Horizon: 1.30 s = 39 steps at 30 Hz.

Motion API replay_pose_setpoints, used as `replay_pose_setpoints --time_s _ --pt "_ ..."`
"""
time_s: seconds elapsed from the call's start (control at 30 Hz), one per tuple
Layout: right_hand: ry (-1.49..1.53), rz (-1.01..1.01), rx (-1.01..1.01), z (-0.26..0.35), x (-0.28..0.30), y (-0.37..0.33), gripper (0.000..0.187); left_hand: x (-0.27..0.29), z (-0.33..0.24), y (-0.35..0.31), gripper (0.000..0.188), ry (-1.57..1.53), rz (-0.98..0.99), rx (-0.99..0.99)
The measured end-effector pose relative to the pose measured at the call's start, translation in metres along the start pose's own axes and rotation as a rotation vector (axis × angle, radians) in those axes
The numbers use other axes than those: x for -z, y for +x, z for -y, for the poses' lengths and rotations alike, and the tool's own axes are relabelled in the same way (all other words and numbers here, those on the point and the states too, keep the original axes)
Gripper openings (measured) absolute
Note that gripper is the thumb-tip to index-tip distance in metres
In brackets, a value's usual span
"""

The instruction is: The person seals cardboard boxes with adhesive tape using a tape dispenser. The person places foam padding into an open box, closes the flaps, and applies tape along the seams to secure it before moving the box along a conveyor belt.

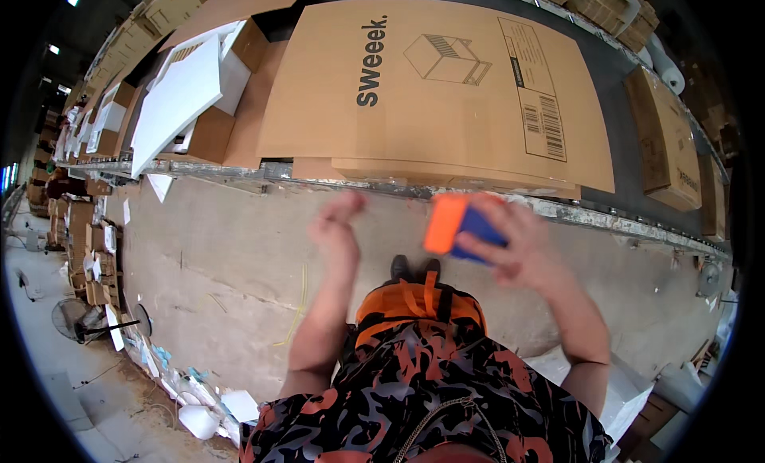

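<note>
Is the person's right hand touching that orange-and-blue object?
Touching. The head view shows the right hand holding the orange-and-blue object, with fingers lying across it.

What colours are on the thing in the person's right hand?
The thing in the right hand is orange and dark blue, best seen in the head view.

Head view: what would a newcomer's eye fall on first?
The large cardboard box dominates the top centre. Below its near edge, a bright orange-and-blue object stands out in the person's blurred right hand, just right of the picture's middle. At upper left, a white panel slants over an open carton.
</note>
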State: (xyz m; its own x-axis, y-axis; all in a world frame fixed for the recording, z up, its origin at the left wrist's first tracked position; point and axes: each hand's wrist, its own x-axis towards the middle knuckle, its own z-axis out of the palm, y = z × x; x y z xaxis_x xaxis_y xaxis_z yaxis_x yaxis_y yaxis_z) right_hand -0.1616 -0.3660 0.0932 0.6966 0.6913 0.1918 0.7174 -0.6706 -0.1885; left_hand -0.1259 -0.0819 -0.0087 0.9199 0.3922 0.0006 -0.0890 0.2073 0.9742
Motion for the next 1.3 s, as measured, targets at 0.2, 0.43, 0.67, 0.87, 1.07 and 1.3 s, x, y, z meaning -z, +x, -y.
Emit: replay_pose_setpoints --time_s 0.2,0.43,0.67,0.87,1.07,1.3 --pt "-0.360 0.133 -0.129 -0.038 0.028 0.001 0.069 0.012 0.007 0.084 0.015 0.367 -0.285 -0.403" --pt "-0.234 0.085 -0.164 -0.040 0.021 0.012 0.065 0.020 0.033 0.059 0.024 0.165 -0.156 -0.221" --pt "-0.235 0.064 -0.187 -0.039 0.026 0.016 0.062 0.009 0.102 0.018 0.043 -0.392 0.181 0.542" --pt "-0.273 0.037 -0.156 -0.029 0.028 0.012 0.065 -0.008 0.078 0.036 0.009 -0.379 0.195 0.430" --pt "-0.020 0.085 -0.172 -0.007 0.046 -0.021 0.069 0.034 0.008 0.013 0.011 0.050 0.095 -0.131" --pt "-0.236 0.110 -0.097 -0.026 0.034 0.028 0.071 -0.002 0.007 0.098 0.023 0.641 -0.030 -0.325"
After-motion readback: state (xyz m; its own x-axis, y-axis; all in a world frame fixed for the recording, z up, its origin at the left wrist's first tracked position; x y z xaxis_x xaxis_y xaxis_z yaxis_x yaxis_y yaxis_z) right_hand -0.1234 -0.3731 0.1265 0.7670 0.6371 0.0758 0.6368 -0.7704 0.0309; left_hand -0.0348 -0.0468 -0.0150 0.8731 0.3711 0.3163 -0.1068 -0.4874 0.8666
